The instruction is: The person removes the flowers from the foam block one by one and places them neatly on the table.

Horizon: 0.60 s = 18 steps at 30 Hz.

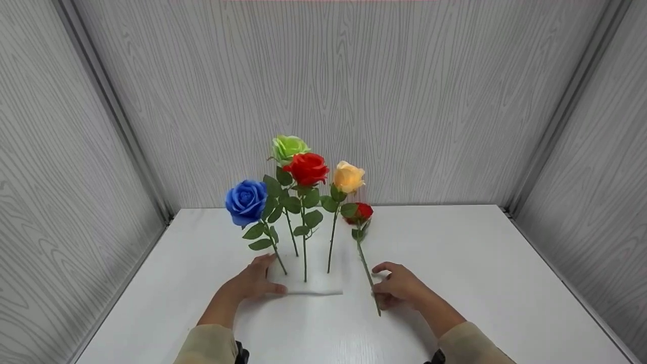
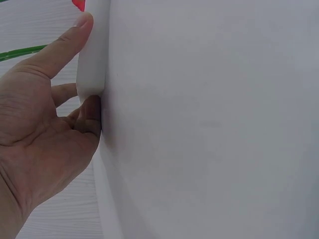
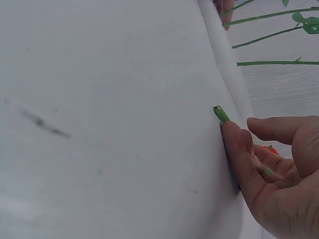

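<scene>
My left hand (image 1: 256, 279) grips the left end of a white block (image 1: 316, 292), thumb at its front edge and fingers behind. In the left wrist view the thumb lies along the block (image 2: 93, 67). Four artificial roses stand in it: a blue rose (image 1: 246, 202), a green rose (image 1: 289, 147), a large red rose (image 1: 307, 169) and a pale orange rose (image 1: 349, 177). Right of the block, my right hand (image 1: 399, 285) holds the lower stem of another red rose (image 1: 361, 212). In the right wrist view the cut stem end (image 3: 220, 114) pokes out past the curled fingers.
A white table (image 1: 455, 253) carries everything. Grey wood-grain panels rise at the back (image 1: 404, 101), on the left (image 1: 50, 177) and on the right (image 1: 596, 177). Dark smudges (image 3: 45, 124) mark the white surface in the right wrist view.
</scene>
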Each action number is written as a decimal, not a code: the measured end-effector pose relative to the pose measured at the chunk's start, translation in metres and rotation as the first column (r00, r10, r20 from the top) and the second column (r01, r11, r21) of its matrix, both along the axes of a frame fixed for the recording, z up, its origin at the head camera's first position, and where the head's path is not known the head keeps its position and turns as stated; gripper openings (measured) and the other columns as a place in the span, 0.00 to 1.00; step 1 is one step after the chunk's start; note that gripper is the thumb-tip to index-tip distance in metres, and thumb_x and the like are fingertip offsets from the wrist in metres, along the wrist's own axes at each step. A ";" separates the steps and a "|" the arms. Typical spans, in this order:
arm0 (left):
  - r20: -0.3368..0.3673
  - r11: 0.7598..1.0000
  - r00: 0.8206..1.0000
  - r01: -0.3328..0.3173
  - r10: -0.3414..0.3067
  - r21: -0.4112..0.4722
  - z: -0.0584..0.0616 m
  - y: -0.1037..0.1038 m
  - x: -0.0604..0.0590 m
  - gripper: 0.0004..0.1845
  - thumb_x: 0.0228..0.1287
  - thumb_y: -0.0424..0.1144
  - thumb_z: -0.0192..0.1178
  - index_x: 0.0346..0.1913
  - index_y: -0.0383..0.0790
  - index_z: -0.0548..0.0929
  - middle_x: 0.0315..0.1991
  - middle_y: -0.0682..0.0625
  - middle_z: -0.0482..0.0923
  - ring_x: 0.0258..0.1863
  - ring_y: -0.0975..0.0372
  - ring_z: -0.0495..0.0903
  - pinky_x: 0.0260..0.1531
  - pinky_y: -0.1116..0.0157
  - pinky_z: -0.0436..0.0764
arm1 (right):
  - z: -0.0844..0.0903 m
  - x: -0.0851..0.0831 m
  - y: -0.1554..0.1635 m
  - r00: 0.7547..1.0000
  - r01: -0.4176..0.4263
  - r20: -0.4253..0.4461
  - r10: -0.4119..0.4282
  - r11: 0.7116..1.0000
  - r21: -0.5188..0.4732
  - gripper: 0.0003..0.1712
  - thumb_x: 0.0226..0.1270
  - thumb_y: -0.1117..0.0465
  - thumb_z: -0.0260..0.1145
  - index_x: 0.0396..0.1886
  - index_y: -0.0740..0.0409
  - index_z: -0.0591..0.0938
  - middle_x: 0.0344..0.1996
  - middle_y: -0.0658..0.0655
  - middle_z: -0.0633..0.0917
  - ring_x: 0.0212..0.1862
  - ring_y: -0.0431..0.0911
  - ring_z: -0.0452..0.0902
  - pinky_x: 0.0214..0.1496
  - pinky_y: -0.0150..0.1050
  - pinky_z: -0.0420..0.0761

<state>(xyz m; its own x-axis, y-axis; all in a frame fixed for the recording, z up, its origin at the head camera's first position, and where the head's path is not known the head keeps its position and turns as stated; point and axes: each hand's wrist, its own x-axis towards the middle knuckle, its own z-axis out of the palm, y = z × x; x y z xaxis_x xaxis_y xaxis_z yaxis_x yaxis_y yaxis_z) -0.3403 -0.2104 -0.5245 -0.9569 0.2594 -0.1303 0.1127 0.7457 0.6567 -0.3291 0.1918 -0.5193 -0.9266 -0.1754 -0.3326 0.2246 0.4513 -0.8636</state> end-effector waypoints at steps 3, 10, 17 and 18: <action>-0.010 1.000 1.000 0.004 -0.004 -0.006 -0.001 -0.001 0.000 0.60 0.59 0.54 0.82 0.85 0.30 0.60 0.85 0.29 0.56 0.85 0.35 0.56 0.84 0.39 0.61 | 0.002 -0.001 -0.001 1.000 0.008 -0.013 -0.008 1.000 0.024 0.28 0.68 0.66 0.76 0.66 0.55 0.82 0.37 0.60 0.86 0.26 0.46 0.85 0.31 0.41 0.90; 0.010 1.000 1.000 -0.011 0.011 0.002 -0.001 0.000 0.000 0.61 0.58 0.54 0.83 0.85 0.31 0.59 0.85 0.29 0.56 0.86 0.35 0.56 0.85 0.38 0.60 | 0.013 -0.003 -0.009 0.999 0.021 -0.050 -0.018 0.999 0.044 0.28 0.69 0.63 0.76 0.67 0.55 0.82 0.41 0.57 0.86 0.35 0.47 0.83 0.36 0.40 0.88; 0.006 1.000 1.000 -0.020 0.020 -0.007 0.000 0.003 0.000 0.60 0.59 0.52 0.83 0.85 0.31 0.59 0.85 0.29 0.56 0.85 0.34 0.56 0.84 0.37 0.60 | 0.018 -0.007 -0.026 0.994 0.021 -0.106 -0.022 1.000 -0.009 0.27 0.73 0.62 0.74 0.70 0.55 0.81 0.43 0.56 0.85 0.40 0.48 0.82 0.40 0.38 0.84; 0.005 1.000 1.000 -0.021 0.021 -0.013 0.000 0.003 0.001 0.60 0.59 0.52 0.83 0.85 0.31 0.59 0.85 0.29 0.56 0.85 0.34 0.56 0.84 0.37 0.60 | 0.018 -0.007 -0.030 0.993 0.023 -0.115 -0.025 1.000 -0.021 0.27 0.73 0.62 0.74 0.70 0.55 0.81 0.44 0.56 0.85 0.40 0.48 0.82 0.41 0.39 0.84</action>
